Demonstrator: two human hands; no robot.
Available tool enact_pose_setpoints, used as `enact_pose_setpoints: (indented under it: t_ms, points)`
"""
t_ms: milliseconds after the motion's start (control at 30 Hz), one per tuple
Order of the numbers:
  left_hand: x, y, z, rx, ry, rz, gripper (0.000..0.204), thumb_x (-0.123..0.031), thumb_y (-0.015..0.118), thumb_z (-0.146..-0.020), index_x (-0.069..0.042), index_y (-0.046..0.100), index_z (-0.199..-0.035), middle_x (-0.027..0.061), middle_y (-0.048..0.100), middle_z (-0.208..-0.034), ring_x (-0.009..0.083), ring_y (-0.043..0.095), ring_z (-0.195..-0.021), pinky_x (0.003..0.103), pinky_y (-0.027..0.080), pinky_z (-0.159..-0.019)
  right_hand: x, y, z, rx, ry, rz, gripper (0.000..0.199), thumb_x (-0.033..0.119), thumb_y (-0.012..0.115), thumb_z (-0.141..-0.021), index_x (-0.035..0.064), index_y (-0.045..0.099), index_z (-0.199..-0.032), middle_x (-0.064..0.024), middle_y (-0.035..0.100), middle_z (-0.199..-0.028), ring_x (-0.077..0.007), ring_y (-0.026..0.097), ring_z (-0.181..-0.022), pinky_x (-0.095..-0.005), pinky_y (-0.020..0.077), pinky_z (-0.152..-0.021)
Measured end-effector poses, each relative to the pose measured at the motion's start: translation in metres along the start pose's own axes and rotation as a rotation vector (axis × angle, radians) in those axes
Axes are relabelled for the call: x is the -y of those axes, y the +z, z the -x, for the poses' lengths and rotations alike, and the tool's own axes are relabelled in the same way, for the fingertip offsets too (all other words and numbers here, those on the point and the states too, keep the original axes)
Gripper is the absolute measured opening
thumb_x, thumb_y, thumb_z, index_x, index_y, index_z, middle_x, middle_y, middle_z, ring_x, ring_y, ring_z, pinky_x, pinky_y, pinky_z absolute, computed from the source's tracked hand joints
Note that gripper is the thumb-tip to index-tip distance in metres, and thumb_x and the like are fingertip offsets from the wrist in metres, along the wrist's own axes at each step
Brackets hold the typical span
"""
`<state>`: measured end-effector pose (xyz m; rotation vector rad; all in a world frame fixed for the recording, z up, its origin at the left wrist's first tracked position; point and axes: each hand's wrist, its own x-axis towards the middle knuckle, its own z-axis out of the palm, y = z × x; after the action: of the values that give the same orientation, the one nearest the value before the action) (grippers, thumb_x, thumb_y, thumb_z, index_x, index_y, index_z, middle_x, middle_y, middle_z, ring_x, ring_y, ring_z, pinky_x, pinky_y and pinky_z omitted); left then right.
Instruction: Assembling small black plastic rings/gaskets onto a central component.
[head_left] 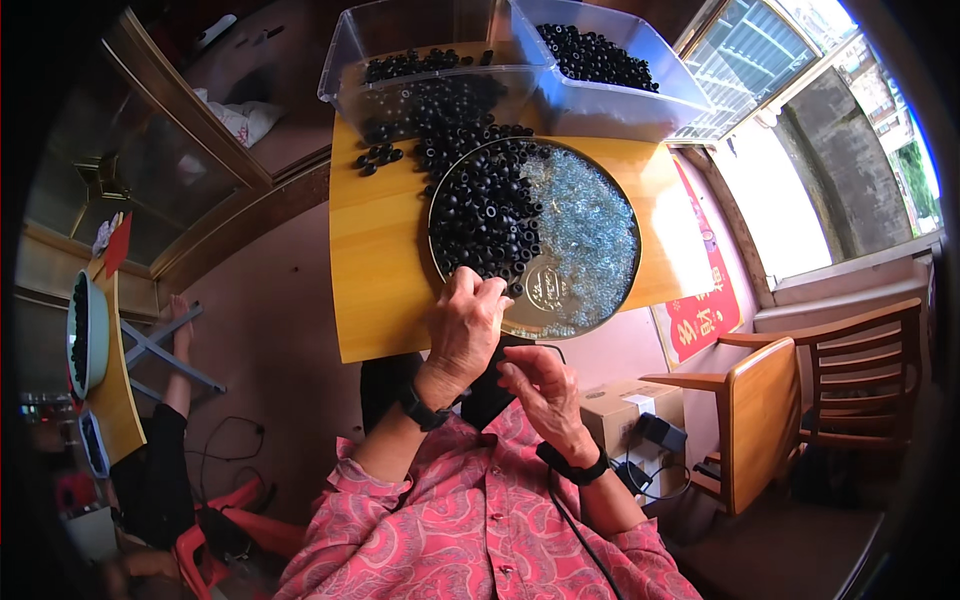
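Observation:
A round tray (433, 262) with a thin rim lies on the table. Glossy black beads (480, 215) fill its left part, and small clear bluish beads (590, 235) cover its right part. At the tray's near left rim, beside the black beads, is my left hand (460, 325), its fingers closed in a pinch. Whatever lies between those fingertips is hidden. Lower and to the right, my right hand (548, 395) hovers over my lap with bent fingers, thumb close to the forefinger. Anything in it is too small to make out. Both wrists carry black bands.
Two clear plastic bins (625, 105) with black beads stand at the table's far side. Loose black beads (378, 158) lie on the wooden table (375, 290). A cardboard box (610, 408) and wooden chair (765, 425) are at right. Another person's leg (178, 390) shows at left.

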<state>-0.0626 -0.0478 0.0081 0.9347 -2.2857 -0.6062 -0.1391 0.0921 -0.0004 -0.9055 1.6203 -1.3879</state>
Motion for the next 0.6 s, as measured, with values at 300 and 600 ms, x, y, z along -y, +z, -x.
enact_pose_setpoints:
  t_ms: [300,600]
  points:
    - [0.005,0.006,0.004,-0.102,0.163,-0.031,0.021,-0.006,0.07,-0.077,-0.005,0.063,-0.097,0.0097,0.058,-0.088,0.0278,0.059,-0.078,0.037,0.05,-0.069,0.008,0.001,-0.006,-0.025,-0.06,0.091,0.018,0.008,0.063,-0.091,-0.002,0.061,-0.106,-0.0061,0.069,-0.084,-0.0093,0.065,-0.072,-0.0225,0.0518,-0.063]
    - [0.007,-0.015,0.034,0.024,-0.341,0.992,0.014,0.002,0.06,-0.089,0.004,0.064,-0.102,0.0048,0.057,-0.096,0.0096,0.063,-0.074,0.023,0.056,-0.07,0.016,-0.022,-0.023,-0.377,-0.372,0.57,0.014,-0.001,0.066,-0.082,0.0036,0.064,-0.095,-0.0101,0.059,-0.081,-0.0199,0.06,-0.059,-0.0301,0.0471,-0.053]
